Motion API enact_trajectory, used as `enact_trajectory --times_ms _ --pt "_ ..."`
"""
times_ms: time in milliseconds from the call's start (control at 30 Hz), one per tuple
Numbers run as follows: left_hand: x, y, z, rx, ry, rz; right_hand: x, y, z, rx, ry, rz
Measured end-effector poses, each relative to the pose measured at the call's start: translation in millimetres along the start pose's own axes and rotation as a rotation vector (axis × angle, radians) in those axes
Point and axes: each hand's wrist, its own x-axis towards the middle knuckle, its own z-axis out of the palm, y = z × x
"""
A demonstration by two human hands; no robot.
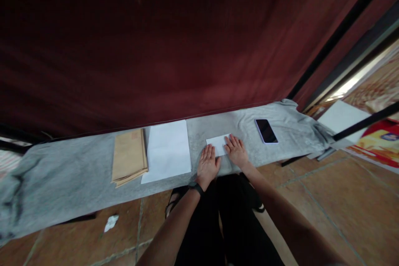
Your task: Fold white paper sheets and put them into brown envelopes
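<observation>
A small white piece of paper (218, 141), seemingly folded, lies flat on the grey cloth in front of me. My left hand (208, 166) rests on its left side with the fingers stretched out and pointing away from me. On the right side of the same paper lies my right hand (236, 149), palm down, its fingers spread. Both hands cover part of the paper, so its near corners are partly hidden. To the left of my left hand is a stack of white paper sheets (169, 151).
Brown envelopes (129, 156) lie left of the white sheets. A phone (266, 131) sits on the cloth (75, 170) to the right. Dark red fabric (174, 58) hangs along the far edge. A crumpled white scrap (111, 223) is on the tiled floor (311, 199).
</observation>
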Motion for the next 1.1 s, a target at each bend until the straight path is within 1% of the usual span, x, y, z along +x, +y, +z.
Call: enact_trajectory --times_ms 167,400,600,800,1100 --pt "0 -2 1.8 -0.027 0.029 0.001 0 -2 0 0.017 0.009 0.018" --pt "0 -3 6.1 -0.026 0.027 -0.009 0 -1 3 0.015 0.019 0.023" --pt "2 -3 2.1 -0.038 0.000 -0.036 0 -2 2 0.036 0.009 0.033" --pt "4 -1 -4.8 -0.031 -0.034 -0.054 -1 -4 0 0.065 0.036 0.033" --pt "4 1 -3.5 0.007 -0.071 -0.053 -2 -3 -5 0.066 0.002 0.032"
